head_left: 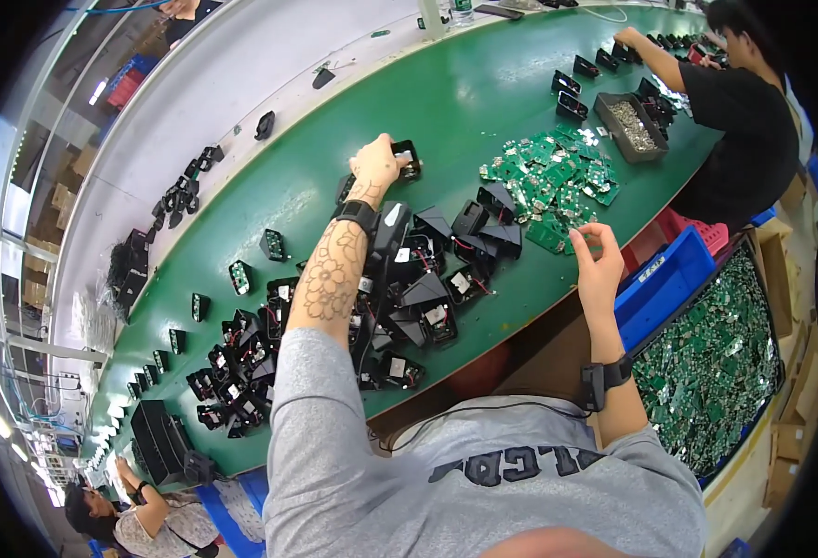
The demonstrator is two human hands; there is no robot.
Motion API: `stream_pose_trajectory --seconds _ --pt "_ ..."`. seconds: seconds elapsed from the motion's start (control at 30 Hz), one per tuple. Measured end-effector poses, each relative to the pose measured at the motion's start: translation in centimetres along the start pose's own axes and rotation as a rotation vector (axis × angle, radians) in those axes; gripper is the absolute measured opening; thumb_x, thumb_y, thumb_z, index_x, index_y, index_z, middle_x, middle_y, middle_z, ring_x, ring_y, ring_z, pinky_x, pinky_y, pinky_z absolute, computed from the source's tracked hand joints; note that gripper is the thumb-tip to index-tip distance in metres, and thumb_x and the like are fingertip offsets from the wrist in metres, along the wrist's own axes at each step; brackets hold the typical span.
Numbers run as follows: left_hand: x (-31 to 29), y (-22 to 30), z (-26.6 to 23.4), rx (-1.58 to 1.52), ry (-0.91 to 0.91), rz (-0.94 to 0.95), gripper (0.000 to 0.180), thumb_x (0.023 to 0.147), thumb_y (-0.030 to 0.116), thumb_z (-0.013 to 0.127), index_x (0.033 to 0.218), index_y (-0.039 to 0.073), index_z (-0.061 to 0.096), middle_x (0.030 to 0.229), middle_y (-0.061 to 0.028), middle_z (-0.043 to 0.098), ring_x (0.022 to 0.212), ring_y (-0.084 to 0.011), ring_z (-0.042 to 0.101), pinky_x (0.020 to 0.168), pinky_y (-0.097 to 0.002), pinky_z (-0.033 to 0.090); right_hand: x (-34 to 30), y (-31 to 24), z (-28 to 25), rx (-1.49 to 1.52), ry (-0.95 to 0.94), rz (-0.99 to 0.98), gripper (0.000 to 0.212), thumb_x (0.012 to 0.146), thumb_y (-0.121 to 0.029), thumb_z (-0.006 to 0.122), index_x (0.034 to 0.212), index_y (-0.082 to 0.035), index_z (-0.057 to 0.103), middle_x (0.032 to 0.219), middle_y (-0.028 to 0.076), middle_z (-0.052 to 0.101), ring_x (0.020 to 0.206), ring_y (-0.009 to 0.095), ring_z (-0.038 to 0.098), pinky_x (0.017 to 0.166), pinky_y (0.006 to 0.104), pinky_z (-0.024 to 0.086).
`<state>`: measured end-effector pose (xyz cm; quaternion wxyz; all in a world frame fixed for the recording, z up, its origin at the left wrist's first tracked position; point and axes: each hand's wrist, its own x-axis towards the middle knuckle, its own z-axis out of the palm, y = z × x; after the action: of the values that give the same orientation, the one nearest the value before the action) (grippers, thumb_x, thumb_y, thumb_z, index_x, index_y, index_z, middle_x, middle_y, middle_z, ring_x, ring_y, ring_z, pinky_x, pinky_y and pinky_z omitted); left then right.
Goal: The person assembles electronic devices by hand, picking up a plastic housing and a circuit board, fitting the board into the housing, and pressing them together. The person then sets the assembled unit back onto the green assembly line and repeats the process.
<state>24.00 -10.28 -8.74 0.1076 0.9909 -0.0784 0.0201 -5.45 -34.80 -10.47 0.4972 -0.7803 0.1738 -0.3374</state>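
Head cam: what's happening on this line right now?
A person at a green conveyor belt reaches out with the left hand, setting or gripping a small black housing on the belt. The right hand pinches something small beside a pile of green circuit boards. More open black housings sit bunched in front of them. A blue bin of boards stands at their right. Co-workers work at both ends.

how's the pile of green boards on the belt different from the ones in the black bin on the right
The circuit boards on the belt form a small, loose scatter on the green surface; the boards in the black bin make a far larger, deeper heap, walled in and below belt level. The right hand is by the belt pile, away from the bin. Both are small green boards.
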Motion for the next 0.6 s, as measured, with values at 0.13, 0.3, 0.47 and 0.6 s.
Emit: stream_pose_trajectory --seconds 0.13,0.3,0.47,0.6 --pt "-1.7 -0.1 -0.4 -0.546 0.032 0.292 0.038 0.079 0.018 0.067 0.112 0.003 0.055 0.092 -0.0168 0.067 0.082 -0.0310 0.068 0.066 -0.0425 0.054 -1.5 -0.6 -1.0 0.816 -0.230 0.623 0.012 0.090 -0.011 0.064 0.099 -0.005 0.060 0.088 -0.001 0.061 0.068 0.008 0.058 0.057 0.0193 0.045" --pt "-15.7 5.3 -9.7 -1.228 -0.398 0.126 0.038 0.094 0.011 0.048 0.131 0.006 0.041 0.099 -0.0132 0.061 0.071 -0.0203 0.064 0.057 -0.0295 0.056 -4.4 -2.8 -0.8 0.986 -0.320 0.826 0.018 0.093 -0.010 0.058 0.110 -0.005 0.056 0.089 0.000 0.063 0.074 0.009 0.063 0.059 0.0187 0.050" --pt "-26.9 4.8 -7.9 -1.428 -0.424 0.042 0.037 0.087 0.000 0.059 0.122 0.004 0.047 0.104 -0.0058 0.058 0.090 -0.0132 0.060 0.073 -0.0268 0.053 -6.4 -4.1 -0.6 1.130 -0.481 0.892 0.016 0.091 -0.010 0.060 0.105 -0.004 0.058 0.082 0.002 0.065 0.068 0.014 0.066 0.058 0.0228 0.052" --pt "-28.8 5.6 -6.1 -1.316 -0.248 -0.024 0.035 0.084 -0.001 0.064 0.118 0.002 0.054 0.104 -0.0033 0.058 0.092 -0.0084 0.055 0.081 -0.0230 0.045 -7.2 -5.1 -0.3 1.152 -0.628 0.900 0.020 0.093 -0.014 0.058 0.108 -0.002 0.053 0.080 0.005 0.064 0.061 0.011 0.061 0.051 0.0196 0.049"
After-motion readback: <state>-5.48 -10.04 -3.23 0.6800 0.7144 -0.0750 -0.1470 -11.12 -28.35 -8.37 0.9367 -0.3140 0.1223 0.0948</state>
